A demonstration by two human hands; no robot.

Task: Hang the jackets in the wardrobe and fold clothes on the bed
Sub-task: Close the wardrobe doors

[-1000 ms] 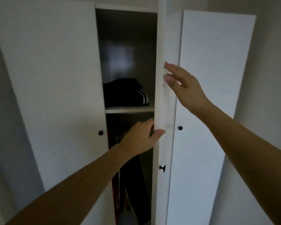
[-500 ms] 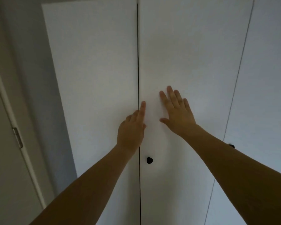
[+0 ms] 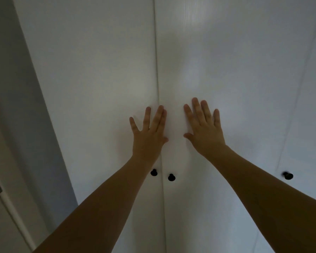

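Wardrobe (image 3: 102, 73): filling the centre and right of the frame, white, its doors appearing shut along the seam running down the middle.
Left hand (image 3: 150, 133): lying flat against the left door, fingers straight and spread, index finger crossing the seam; holding nothing.
Right hand (image 3: 205, 130): lying flat against the middle door (image 3: 226, 70), fingers straight and slightly spread; holding nothing.
Knobs: two small black knobs sitting low at centre, left knob (image 3: 154, 172) and middle knob (image 3: 171, 177), one either side of the seam; a third knob (image 3: 287, 175) showing at lower right.
Handling, judged: the panels are looking stiff, smooth and light; flat palms are suiting a push, while pulling open would call for pinching a knob, since the faces offer no grip.
Jackets and clothes: not in view; the inside of the wardrobe is hidden.
Room door frame (image 3: 0, 179): standing at lower left, apart from the wardrobe.
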